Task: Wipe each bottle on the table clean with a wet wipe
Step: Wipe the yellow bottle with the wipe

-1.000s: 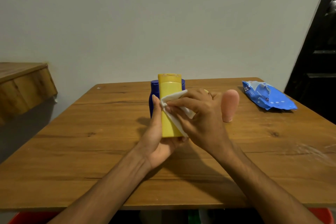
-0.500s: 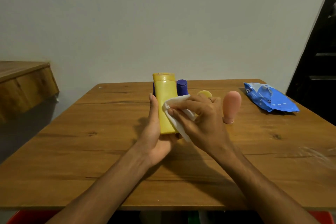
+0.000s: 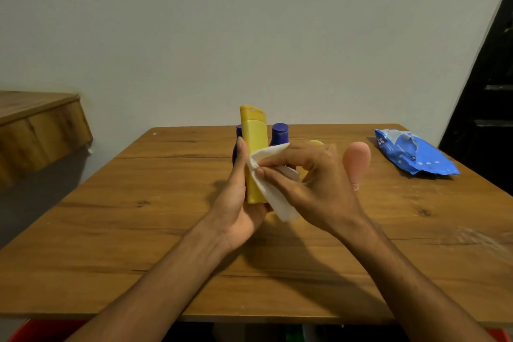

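My left hand (image 3: pixel 240 200) holds a tall yellow bottle (image 3: pixel 254 144) upright above the table, gripping its lower half. My right hand (image 3: pixel 313 183) pinches a white wet wipe (image 3: pixel 273 189) and presses it against the bottle's right side. Behind the yellow bottle stand dark blue bottles: one cap (image 3: pixel 279 134) shows on the right, and a sliver of another (image 3: pixel 238 136) on the left. A pink bottle (image 3: pixel 356 162) stands on its cap just right of my right hand. A small yellow round thing (image 3: pixel 316 143) peeks over my right fingers.
A blue pack of wet wipes (image 3: pixel 413 157), torn open, lies at the far right of the wooden table (image 3: pixel 138 216). A wooden ledge (image 3: pixel 36 125) juts out at the left. A dark door frame (image 3: pixel 488 91) stands at the right. Red items (image 3: pixel 41 332) show under the table's front edge.
The yellow bottle has shifted left and tilted slightly, uncovering the blue cap behind it. My right hand has slid the wipe down along the bottle's side.
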